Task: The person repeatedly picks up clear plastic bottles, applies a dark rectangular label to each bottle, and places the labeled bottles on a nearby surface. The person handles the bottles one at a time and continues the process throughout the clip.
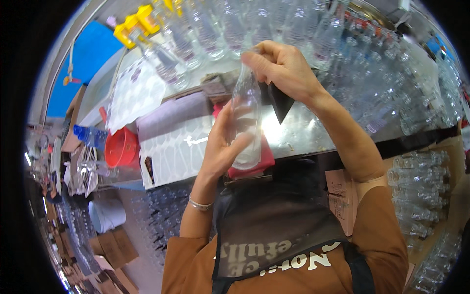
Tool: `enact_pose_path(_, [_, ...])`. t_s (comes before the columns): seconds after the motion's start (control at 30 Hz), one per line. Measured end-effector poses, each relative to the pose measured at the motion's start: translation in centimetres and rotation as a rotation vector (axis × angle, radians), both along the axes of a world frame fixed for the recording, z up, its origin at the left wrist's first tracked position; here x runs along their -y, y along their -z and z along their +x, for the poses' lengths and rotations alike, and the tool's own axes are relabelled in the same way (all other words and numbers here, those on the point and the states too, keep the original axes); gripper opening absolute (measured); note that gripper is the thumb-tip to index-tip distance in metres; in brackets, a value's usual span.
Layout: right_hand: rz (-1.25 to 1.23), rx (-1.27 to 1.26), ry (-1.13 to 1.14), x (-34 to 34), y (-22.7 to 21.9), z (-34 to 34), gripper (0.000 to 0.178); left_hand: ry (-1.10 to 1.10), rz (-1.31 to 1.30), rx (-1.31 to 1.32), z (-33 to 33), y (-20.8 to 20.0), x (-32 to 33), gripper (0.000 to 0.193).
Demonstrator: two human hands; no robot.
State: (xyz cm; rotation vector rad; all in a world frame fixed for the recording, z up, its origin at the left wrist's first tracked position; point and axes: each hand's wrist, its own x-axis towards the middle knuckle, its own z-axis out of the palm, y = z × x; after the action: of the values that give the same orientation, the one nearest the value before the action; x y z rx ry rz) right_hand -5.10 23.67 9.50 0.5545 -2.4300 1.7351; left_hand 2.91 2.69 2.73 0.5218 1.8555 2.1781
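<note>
A clear glass bottle (246, 105) stands nearly upright in front of me, its neck toward the far side. My left hand (223, 142) is closed round its lower body, the thumb across the glass. My right hand (286, 68) pinches the top of the neck. From beneath the right palm hangs a dark, flat, pointed piece (280, 102); how it is held is hidden. Under the bottle's base lies a pink-red pad (259, 159). To the left of the bottle is a white sheet with bottle-shaped outlines (171, 139).
Rows of clear bottles (230, 29) line the back of the metal bench (293, 132), and many more crowd the right (372, 83). At left stand a red bucket (121, 148) and yellow bins (138, 24). A pale pail (106, 215) and cardboard boxes (115, 249) are lower left.
</note>
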Motion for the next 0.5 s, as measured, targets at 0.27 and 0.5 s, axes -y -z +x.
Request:
enact_pose_path(0.27, [-0.033,0.264,0.029,2.0,9.7,6.4,0.047,-0.244,0.021,0.118,-1.8,6.4,0.1,0.069])
enact_pose_path(0.5, [-0.02,0.387,-0.002,2.8,11.6,10.0,0.058,-0.374,-0.331,-0.095,0.8,4.7,0.9,0.067])
